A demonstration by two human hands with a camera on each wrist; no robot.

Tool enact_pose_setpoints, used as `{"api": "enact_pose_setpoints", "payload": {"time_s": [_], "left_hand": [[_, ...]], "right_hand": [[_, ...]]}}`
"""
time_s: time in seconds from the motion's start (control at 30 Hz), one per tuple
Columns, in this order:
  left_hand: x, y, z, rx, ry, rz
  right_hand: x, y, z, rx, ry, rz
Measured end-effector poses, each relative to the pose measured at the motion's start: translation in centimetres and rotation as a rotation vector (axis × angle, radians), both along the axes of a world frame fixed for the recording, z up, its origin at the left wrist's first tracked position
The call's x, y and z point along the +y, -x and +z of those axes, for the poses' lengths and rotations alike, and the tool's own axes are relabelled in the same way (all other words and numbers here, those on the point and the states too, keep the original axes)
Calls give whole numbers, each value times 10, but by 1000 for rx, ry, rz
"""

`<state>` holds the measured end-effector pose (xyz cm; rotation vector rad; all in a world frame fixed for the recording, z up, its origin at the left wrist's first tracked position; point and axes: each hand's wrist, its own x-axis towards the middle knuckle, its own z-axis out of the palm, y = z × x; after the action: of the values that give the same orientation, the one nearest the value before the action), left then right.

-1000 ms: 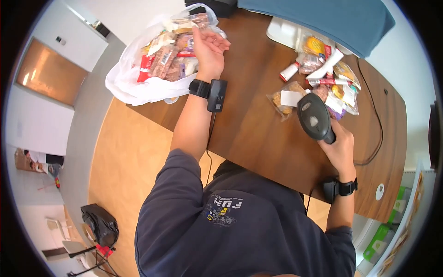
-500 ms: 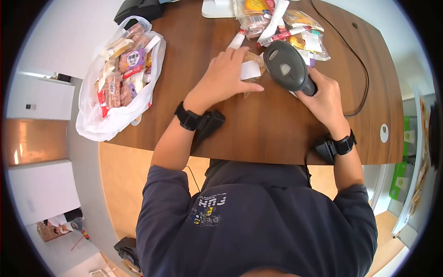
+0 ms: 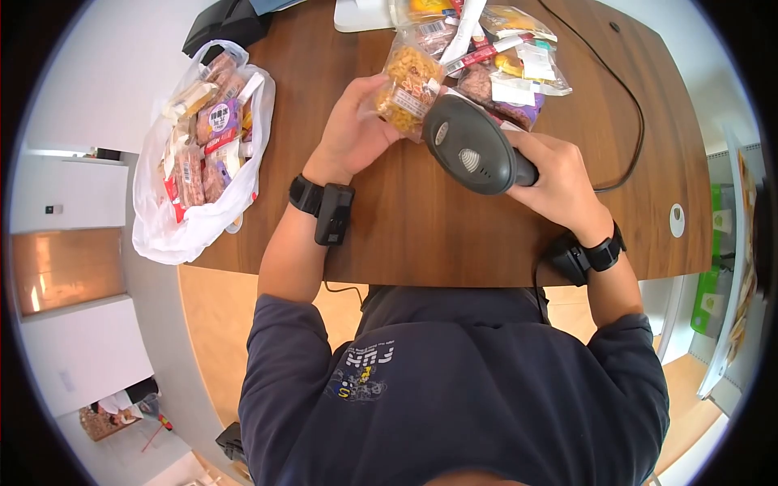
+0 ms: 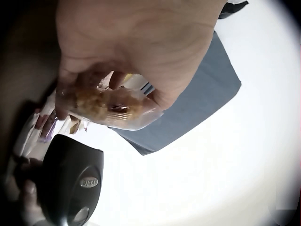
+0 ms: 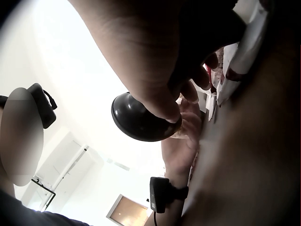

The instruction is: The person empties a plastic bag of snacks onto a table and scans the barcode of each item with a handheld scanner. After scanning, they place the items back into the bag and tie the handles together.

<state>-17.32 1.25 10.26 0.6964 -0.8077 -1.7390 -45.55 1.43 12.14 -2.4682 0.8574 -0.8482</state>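
Observation:
My left hand [image 3: 354,130] grips a clear packet of yellow-orange snack [image 3: 412,79] by its edges, its printed label facing up. In the left wrist view the packet [image 4: 110,107] is seen edge-on between thumb and fingers. My right hand [image 3: 559,174] holds a dark barcode scanner [image 3: 470,146] by its handle, fingers wrapped round it. The scanner's head is tilted toward the packet and overlaps its lower right corner in the head view. From the right wrist, the scanner's rounded head [image 5: 141,120] shows in front of the left hand.
Several packaged snacks [image 3: 519,69] lie in a pile beyond the hands on the wooden table [image 3: 389,235]. At the left, a white plastic bag [image 3: 162,235] stands filled with more packets. A black cable [image 3: 640,121] curves along the right side; a black device [image 3: 223,28] sits back left.
My left hand moved from over the plastic bag to the pile side and picked up the snack packet, which now shows its label. The scanner has come closer to it.

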Motion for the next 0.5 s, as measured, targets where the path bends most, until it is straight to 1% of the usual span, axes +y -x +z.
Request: {"api": "enact_pose_setpoints", "payload": {"time_s": [0.07, 0.1, 0.17, 0.2, 0.27, 0.3, 0.37, 0.47, 0.5], "left_hand": [[0, -2, -7, 141, -52, -135], [-1, -2, -11, 138, -53, -141], [-3, -2, -15, 266, 21, -282], [-3, -1, -15, 263, 20, -290], [0, 3, -10, 229, 1, -236], [0, 3, -10, 227, 2, -238], [0, 4, -12, 146, -35, -148], [-3, 4, -15, 142, -40, -102], [-4, 3, -15, 139, -23, -65]], "right_hand": [[1, 0, 1, 10, 14, 16], [1, 1, 2, 6, 15, 9], [1, 1, 2, 21, -6, 0], [1, 2, 2, 18, -5, -7], [1, 2, 0, 33, -1, -19], [1, 3, 0, 31, 0, -20], [1, 2, 1, 39, -3, -36], [2, 0, 4, 46, -23, -45], [2, 0, 3, 43, -8, -7]]}}
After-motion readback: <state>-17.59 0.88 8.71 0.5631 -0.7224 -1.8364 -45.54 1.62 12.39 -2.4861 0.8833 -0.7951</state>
